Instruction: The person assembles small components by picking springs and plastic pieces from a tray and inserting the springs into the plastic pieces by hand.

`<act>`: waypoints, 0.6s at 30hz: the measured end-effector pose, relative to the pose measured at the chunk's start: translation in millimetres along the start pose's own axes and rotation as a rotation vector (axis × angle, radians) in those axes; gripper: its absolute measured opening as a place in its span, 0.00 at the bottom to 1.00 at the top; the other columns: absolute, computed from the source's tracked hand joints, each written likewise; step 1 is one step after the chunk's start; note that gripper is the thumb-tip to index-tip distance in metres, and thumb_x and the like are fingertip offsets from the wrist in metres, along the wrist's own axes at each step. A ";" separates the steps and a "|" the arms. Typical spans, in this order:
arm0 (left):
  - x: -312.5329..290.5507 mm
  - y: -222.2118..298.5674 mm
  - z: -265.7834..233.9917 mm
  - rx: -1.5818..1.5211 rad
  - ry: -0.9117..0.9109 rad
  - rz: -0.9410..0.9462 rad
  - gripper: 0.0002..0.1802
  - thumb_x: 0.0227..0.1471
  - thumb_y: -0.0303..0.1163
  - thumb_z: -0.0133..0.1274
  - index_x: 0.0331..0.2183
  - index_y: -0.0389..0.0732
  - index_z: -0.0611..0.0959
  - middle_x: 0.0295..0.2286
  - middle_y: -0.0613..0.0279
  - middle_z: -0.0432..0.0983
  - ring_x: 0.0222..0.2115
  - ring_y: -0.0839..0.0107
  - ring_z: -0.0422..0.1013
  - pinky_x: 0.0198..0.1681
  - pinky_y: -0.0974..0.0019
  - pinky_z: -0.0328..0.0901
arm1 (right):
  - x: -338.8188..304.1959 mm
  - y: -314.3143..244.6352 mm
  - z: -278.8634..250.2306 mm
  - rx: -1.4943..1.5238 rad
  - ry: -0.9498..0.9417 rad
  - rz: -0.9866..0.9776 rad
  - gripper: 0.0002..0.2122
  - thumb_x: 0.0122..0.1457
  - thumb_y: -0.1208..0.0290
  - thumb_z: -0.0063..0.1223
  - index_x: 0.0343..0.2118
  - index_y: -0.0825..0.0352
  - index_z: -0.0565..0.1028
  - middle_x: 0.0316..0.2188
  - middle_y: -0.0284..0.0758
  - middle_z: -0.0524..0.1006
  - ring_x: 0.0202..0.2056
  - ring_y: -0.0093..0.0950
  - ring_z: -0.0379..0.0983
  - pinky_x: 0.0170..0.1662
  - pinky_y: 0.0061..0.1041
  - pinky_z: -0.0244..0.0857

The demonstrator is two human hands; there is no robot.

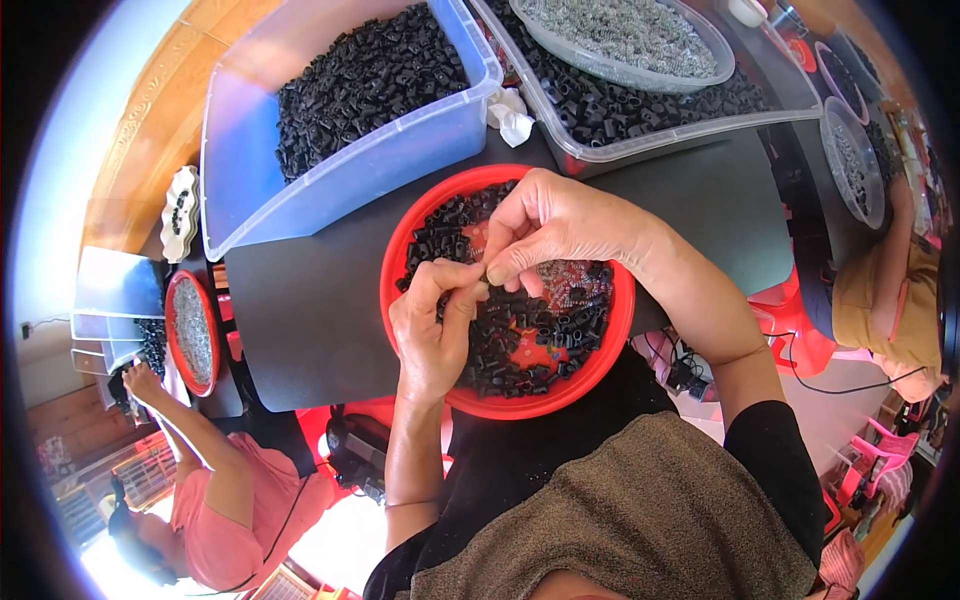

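L hand [432, 325] + R hand [570, 225] meet over red tray [624, 335], fingertips pinching small pc [485, 279], mostly hidden. Prob. mid-job: loose blk pcs [500, 372] & silvery bits [572, 283] in tray left; can't tell which done. Blue tub [400, 165] beyond tray holds more blk pcs.

own hands [430, 335] [575, 228]: 2 | central red tray [520, 406]: 1 | large blue bin [400, 150]: 1
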State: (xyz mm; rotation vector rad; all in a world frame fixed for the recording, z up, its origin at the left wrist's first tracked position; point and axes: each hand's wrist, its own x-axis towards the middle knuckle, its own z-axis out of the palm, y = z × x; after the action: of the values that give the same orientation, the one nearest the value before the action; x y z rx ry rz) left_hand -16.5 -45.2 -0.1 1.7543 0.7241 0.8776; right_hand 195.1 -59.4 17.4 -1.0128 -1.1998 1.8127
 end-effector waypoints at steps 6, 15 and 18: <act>-2.5 -6.3 -2.8 -0.161 -0.022 0.051 0.08 0.52 0.13 0.51 0.34 0.35 0.77 0.26 0.60 0.76 0.23 0.79 0.69 0.25 0.76 0.64 | 1.9 2.0 5.0 0.109 -0.025 0.004 0.07 0.48 0.74 0.67 0.26 0.72 0.80 0.21 0.37 0.78 0.18 0.21 0.75 0.24 0.17 0.67; 3.6 2.8 0.8 -0.221 0.115 -0.047 0.04 0.56 0.17 0.50 0.35 0.33 0.75 0.26 0.61 0.75 0.24 0.79 0.69 0.28 0.76 0.66 | 8.1 -1.7 12.5 0.068 0.093 -0.083 0.10 0.54 0.69 0.63 0.26 0.73 0.79 0.21 0.35 0.78 0.20 0.20 0.74 0.24 0.15 0.67; 8.5 12.7 -3.9 -0.245 0.245 -0.038 0.05 0.57 0.20 0.50 0.37 0.34 0.73 0.26 0.59 0.76 0.24 0.78 0.71 0.29 0.76 0.67 | 7.1 -4.4 19.1 -0.004 0.218 -0.075 0.11 0.61 0.68 0.54 0.27 0.71 0.78 0.21 0.33 0.77 0.20 0.18 0.72 0.24 0.15 0.65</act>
State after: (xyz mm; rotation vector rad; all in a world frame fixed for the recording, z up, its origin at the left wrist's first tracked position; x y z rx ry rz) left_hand -14.2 -40.4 14.7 1.4275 0.7697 1.1182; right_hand 175.6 -59.0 24.9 -1.1213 -1.0933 1.5976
